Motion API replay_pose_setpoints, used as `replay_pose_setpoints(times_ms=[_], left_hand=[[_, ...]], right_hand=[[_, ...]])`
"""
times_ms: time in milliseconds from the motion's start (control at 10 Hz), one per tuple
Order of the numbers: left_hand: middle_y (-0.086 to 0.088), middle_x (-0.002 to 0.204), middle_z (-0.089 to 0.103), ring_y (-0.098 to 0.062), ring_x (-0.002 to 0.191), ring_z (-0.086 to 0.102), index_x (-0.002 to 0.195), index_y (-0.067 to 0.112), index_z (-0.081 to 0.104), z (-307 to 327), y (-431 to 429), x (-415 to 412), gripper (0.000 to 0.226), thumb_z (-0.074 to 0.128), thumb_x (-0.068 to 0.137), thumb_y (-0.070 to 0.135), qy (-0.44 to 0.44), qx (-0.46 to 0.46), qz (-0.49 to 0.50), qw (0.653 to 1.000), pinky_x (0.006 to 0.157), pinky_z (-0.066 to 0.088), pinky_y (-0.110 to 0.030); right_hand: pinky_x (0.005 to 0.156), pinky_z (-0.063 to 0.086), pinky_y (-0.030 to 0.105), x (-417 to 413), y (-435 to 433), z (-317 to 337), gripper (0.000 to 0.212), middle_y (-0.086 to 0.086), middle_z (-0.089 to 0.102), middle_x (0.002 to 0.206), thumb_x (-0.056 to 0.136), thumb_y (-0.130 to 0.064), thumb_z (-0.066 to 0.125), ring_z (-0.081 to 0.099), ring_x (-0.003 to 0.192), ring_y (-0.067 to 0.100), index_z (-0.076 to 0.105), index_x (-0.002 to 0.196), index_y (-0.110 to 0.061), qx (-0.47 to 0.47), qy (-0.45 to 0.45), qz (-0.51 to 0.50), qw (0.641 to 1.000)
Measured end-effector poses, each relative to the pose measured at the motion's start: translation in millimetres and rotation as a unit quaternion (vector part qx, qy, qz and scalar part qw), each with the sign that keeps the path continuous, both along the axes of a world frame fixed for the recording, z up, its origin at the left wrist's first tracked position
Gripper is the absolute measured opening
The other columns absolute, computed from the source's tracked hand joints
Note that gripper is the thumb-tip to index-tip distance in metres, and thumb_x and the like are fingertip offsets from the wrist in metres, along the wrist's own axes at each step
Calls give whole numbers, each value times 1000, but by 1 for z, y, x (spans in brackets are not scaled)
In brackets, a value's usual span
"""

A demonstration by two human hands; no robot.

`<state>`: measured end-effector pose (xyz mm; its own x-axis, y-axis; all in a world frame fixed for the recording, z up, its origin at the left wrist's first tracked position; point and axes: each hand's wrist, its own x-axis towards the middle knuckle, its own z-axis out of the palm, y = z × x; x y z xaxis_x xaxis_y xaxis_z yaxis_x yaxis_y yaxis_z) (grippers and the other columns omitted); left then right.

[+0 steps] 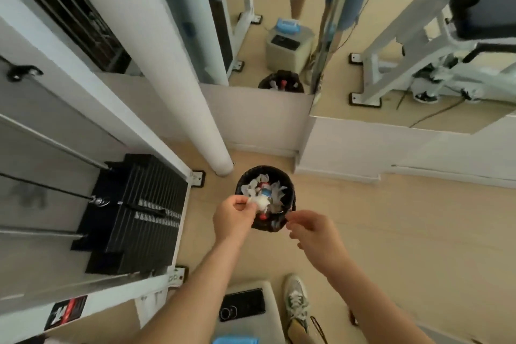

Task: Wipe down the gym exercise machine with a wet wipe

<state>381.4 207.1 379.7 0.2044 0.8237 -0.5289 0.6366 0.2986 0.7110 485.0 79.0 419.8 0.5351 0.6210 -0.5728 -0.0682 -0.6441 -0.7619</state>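
- White and wadded, the wet wipe is pinched in the fingertips of the left hand, right over the open black bin.
- The right hand hangs just beside the bin's rim, fingers loosely curled, holding nothing I can see.
- The left hand is nearer; the wad shows no long axis, and the bin lies straight below, so letting go looks enough.
- The exercise machine stands to the left on beige floor; a mirror lines the wall ahead.

Bare forearms run to a bare left hand and right hand. One foot wears a grey-white laced sneaker; the mirror shows frayed blue denim shorts.
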Motion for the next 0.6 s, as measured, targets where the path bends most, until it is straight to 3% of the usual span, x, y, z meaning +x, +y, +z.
replay_pose_setpoints(times_ms=[100, 200, 300, 400, 500, 600], left_hand=[[-1, 101, 68, -17, 86, 67, 100, 24, 61, -43, 23, 28, 10, 64, 90, 22, 18, -19, 24, 999, 74, 58, -33], [0, 107, 59, -18, 91, 66, 134, 18, 51, -79, 42, 40, 42, 60, 93, 24, 18, -96, 27, 995, 88, 56, -41], [-2, 116, 63, -18, 97, 66, 137, 16, 50, -89, 49, 36, 42, 55, 96, 19, 35, -117, -15, 992, 94, 53, -42], [-3, 114, 68, -12, 95, 66, 116, 22, 65, -66, 47, 24, 23, 54, 96, 14, 12, -71, -27, 997, 89, 55, -34], [5, 98, 72, -9, 90, 68, 103, 24, 68, 5, 40, 15, 21, 54, 96, 10, -63, -22, -2, 998, 79, 56, -23], [3, 94, 72, -12, 89, 69, 103, 17, 70, 95, 30, -2, 25, 52, 94, 1, -164, 94, 28, 982, 80, 56, -23]], right_hand=[[79, 55, 32, 27, 11, -32, 22, -3, 71, 93, 95, -11, 55, 66, 85, 13, 69, 106, -23, -22, 19, 18, 999], [76, 54, 30, 43, 16, -52, 24, -2, 71, 92, 94, -9, 55, 66, 84, 15, 69, 102, -27, -37, 32, 38, 998], [72, 53, 31, 56, 17, -57, 30, -1, 70, 88, 94, -6, 55, 65, 83, 17, 67, 90, -33, -31, 34, 28, 999], [78, 53, 37, 67, 14, -45, 31, -2, 71, 85, 93, -6, 54, 66, 82, 14, 68, 89, -34, -14, 20, 22, 999], [76, 53, 34, 78, 9, -16, 34, -8, 73, 85, 93, -4, 55, 67, 77, 7, 70, 90, -34, 17, 3, 12, 1000], [71, 51, 29, 90, 0, 34, 34, -6, 75, 86, 92, 2, 57, 69, 77, 10, 71, 92, -28, 95, -34, -48, 994]])
